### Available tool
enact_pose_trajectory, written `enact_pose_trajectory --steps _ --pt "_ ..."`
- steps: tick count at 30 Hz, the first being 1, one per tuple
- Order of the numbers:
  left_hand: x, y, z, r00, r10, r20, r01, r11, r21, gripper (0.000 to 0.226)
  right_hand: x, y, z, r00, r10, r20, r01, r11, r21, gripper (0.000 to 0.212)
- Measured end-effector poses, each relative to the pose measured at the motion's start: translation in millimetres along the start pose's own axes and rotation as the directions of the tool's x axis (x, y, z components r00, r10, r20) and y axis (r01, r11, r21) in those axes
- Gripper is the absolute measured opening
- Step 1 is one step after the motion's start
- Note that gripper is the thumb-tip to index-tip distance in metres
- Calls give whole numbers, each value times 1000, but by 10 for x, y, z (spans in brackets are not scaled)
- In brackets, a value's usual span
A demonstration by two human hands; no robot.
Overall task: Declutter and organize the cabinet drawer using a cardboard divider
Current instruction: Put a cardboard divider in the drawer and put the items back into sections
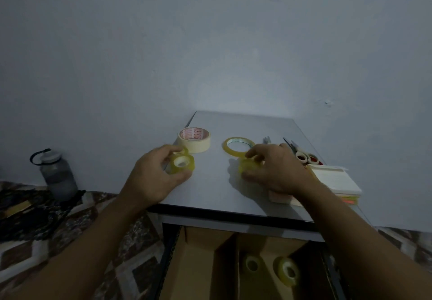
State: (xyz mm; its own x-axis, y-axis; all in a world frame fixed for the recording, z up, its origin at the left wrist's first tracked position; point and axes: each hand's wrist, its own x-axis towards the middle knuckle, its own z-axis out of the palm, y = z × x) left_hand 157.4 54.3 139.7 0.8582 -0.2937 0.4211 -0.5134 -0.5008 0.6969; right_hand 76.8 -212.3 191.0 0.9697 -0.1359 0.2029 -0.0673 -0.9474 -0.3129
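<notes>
The left hand (154, 173) was closed around the first clear tape roll (182, 164). Its thumb lay on the near side of the roll and its fingers curled over the far side. The roll sat at the fingertips, on the cabinet top (215, 190), with its core facing up.

The right hand (278, 171) was closed around the second clear tape roll (245, 167). This roll lay under the fingertips, on the side towards the left hand, and was partly covered by the fingers. Whether it was lifted clear of the cabinet top could not be determined.

- Masking tape roll (195, 144): just beyond the left hand's fingers, lying flat.
- Thin tape ring (228, 146): just beyond the right hand's fingertips, lying flat.
- Scissors (304, 157): beside the right hand, on its outer side.
- Stack of paper pads (336, 183): next to the right wrist, on its outer side.

The drawer (169, 253) stood open below both forearms. The cardboard divider (226, 269) sat inside it. The left stored roll (252, 264) and the right stored roll (288, 271) rested in the compartment beneath the right forearm. A bottle (58, 176) stood on the floor, well apart from the left hand.
</notes>
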Motion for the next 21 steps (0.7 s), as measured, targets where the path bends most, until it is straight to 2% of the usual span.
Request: enact_pose_trajectory --steps 2,4,9,10,13,14,18,21 --pt "113 -21 -39 999 -11 -45 9 999 -35 43 108 44 -82 999 40 -34 -37 996 85 59" --pt "264 -68 -76 997 -35 -63 32 998 -52 45 223 84 -150 997 75 -37 -71 991 111 61" --pt "530 -227 -66 990 -141 8 141 990 -29 76 418 137 -132 995 94 39 -99 984 146 64" --pt "541 -237 -44 989 -148 24 148 989 -20 74 437 143 -105 993 96 66 -103 987 122 64" --pt "548 -250 18 989 -148 29 148 989 3 39 466 160 -51 989 93 115 -99 994 44 66" --pt "557 -264 26 989 -147 24 147 989 3 34 475 166 -45 990 82 117 -87 996 34 66" --pt "580 -266 31 984 -178 13 178 983 -38 40 475 156 -67 988 55 145 -50 998 -33 68" --pt "588 -235 43 987 -163 3 163 986 -15 45 447 153 -79 990 36 139 -37 999 3 65"
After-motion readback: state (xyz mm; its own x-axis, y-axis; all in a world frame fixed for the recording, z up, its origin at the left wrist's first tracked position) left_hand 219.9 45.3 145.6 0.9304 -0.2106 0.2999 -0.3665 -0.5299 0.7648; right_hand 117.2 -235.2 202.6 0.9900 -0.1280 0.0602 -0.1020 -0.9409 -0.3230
